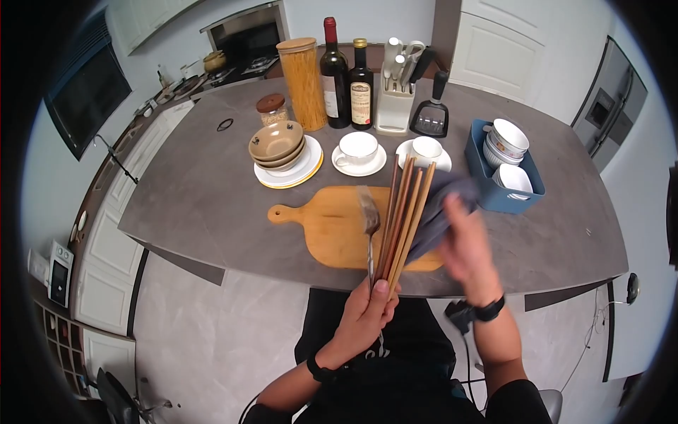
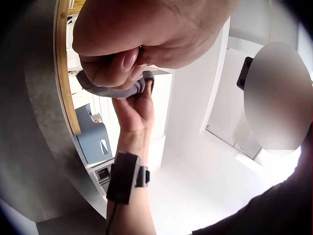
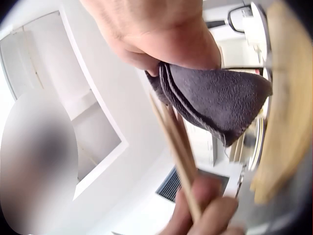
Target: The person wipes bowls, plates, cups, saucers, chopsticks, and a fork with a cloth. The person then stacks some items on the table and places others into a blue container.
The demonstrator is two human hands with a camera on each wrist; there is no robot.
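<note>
My left hand (image 1: 366, 316) grips a bundle of wooden chopsticks (image 1: 406, 222) together with a metal fork (image 1: 370, 225), all pointing up over the cutting board (image 1: 339, 226). A dark grey cloth (image 1: 439, 212) is held in my right hand (image 1: 466, 244), just right of the chopsticks. In the right wrist view the cloth (image 3: 210, 98) hangs folded from the right fingers, beside the chopsticks (image 3: 178, 147). The left wrist view shows the left hand (image 2: 142, 39) curled, with the cloth (image 2: 115, 91) behind it.
Stacked bowls (image 1: 277, 141) on plates, two white cups (image 1: 358, 147) on saucers and a blue bin (image 1: 505, 198) of bowls surround the board. Farther back stand a pasta jar (image 1: 304, 85), a small jar (image 1: 272, 108), two bottles (image 1: 334, 85), a knife block (image 1: 393, 109) and a black spatula (image 1: 430, 118).
</note>
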